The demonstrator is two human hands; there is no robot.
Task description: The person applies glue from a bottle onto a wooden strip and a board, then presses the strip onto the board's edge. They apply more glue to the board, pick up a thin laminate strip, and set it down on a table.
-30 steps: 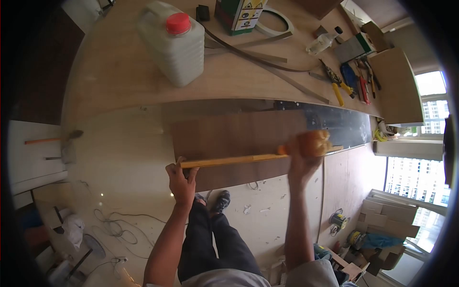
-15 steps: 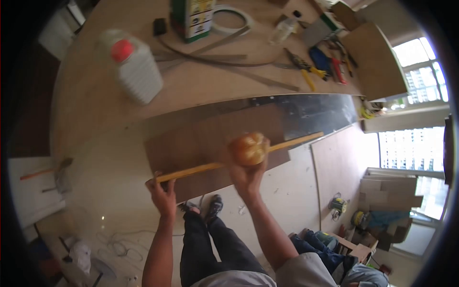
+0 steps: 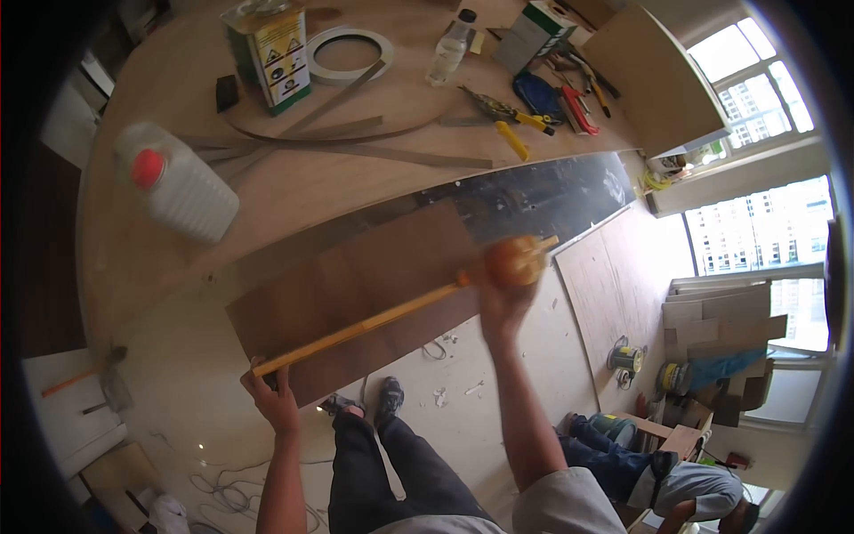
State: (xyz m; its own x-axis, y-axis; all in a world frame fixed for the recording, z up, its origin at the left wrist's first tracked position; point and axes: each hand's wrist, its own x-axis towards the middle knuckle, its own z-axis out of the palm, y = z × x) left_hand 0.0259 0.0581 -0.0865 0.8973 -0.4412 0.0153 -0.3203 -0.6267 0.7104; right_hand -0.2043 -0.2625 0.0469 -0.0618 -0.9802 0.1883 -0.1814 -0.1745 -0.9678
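My left hand (image 3: 274,401) pinches the near-left end of a narrow yellowish wooden strip (image 3: 369,322). The strip runs slantwise over a brown board (image 3: 356,267), which overhangs the workbench's near side. Toward the strip's far right end, my right hand (image 3: 507,307) has its fingers around a glossy, rounded orange-brown thing (image 3: 516,260), blurred by motion. That thing hides part of the strip.
On the bench (image 3: 294,191) are a white jug with a red cap (image 3: 187,191), a metal can (image 3: 271,58), a white ring-shaped roll (image 3: 351,56), a clear bottle (image 3: 451,49), loose strips and yellow-handled pliers (image 3: 511,116). A person (image 3: 667,481) bends at the lower right.
My right hand has moved right along the strip with the orange-brown thing. My left hand, still on the strip's end, sits lower and further left in view; the view has shifted too.
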